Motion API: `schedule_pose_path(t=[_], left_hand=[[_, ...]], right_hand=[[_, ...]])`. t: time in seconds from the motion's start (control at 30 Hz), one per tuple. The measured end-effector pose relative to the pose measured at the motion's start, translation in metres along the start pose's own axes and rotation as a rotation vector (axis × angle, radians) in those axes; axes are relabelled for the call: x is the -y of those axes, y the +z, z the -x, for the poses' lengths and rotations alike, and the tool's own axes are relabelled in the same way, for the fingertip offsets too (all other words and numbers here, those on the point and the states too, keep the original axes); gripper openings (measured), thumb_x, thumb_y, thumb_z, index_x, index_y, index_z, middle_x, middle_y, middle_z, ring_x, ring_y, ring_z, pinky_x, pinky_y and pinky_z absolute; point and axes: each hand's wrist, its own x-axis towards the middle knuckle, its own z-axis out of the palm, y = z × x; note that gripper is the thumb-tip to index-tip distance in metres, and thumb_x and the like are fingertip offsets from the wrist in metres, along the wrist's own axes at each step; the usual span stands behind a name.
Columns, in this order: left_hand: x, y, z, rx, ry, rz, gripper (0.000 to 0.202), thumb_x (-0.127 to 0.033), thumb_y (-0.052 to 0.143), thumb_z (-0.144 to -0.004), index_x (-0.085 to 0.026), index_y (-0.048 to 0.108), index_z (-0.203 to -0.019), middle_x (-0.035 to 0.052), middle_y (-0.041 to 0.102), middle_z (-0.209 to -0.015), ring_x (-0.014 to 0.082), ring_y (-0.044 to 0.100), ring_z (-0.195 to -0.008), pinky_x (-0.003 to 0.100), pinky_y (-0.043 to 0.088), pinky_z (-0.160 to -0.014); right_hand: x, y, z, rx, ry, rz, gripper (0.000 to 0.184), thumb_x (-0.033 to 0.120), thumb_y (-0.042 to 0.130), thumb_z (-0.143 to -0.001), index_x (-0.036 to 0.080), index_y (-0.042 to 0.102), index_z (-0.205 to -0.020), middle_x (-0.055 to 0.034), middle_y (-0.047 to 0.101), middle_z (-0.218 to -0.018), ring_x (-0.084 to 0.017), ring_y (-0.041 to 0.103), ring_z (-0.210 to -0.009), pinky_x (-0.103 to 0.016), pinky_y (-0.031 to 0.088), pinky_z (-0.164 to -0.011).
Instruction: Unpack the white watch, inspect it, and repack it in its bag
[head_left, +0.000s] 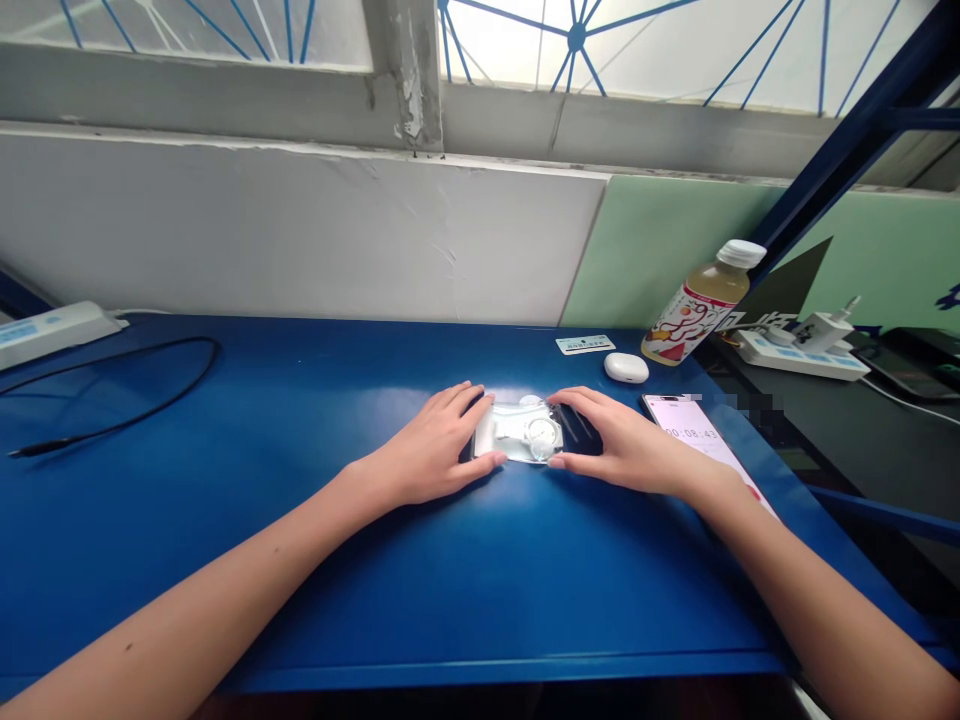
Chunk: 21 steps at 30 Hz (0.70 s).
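Note:
A small clear plastic packet with white contents lies on the blue table in front of me. A round white shape shows at its right side; the exact kind of contents is too small to tell. My left hand grips the left end of the packet, fingertips at the far edge and thumb at the near edge. My right hand holds the right end the same way, its thumb touching the near corner. Just beyond my right wrist lies a phone with a timer on its screen, partly hidden by my forearm.
Behind the phone are a white earbud case, a small printed card and a drink bottle. A black cable and a power strip lie at the left. Another power strip sits at the right, beyond a blue frame.

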Motion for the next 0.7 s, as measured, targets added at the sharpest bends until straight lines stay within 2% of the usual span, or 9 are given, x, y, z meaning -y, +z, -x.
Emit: schedule_pose_path(t=[0.27, 0.47, 0.7], left_hand=[[0.0005, 0.0025, -0.0005, -0.003, -0.002, -0.003, 0.078, -0.064, 0.043, -0.095, -0.01, 0.034, -0.151, 0.0192, 0.033, -0.157, 0.0356, 0.025, -0.147, 0.049, 0.026, -0.117], [0.0005, 0.0026, -0.0001, -0.006, 0.004, -0.029, 0.078, -0.064, 0.042, -0.095, -0.01, 0.033, -0.151, 0.0187, 0.034, -0.157, 0.0345, 0.026, -0.147, 0.047, 0.027, -0.117], [0.0017, 0.0021, 0.0, -0.016, 0.004, -0.006, 0.079, -0.066, 0.043, -0.094, -0.011, 0.035, -0.15, 0.019, 0.035, -0.156, 0.0353, 0.027, -0.146, 0.048, 0.028, -0.116]], right_hand=[[0.0023, 0.0016, -0.0004, 0.006, 0.019, 0.009, 0.068, 0.06, 0.062, -0.085, 0.022, 0.046, -0.139, -0.0128, 0.053, -0.142, -0.03, 0.05, -0.131, -0.045, 0.044, -0.109], [0.0006, 0.0027, -0.0002, -0.006, 0.026, 0.027, 0.076, 0.064, 0.06, -0.084, 0.021, 0.042, -0.143, -0.0138, 0.049, -0.147, -0.031, 0.046, -0.135, -0.047, 0.04, -0.112], [-0.0011, 0.0037, 0.0003, -0.003, 0.037, 0.054, 0.077, 0.064, 0.06, -0.084, 0.019, 0.044, -0.144, -0.0144, 0.046, -0.149, -0.031, 0.045, -0.136, -0.045, 0.041, -0.113]])
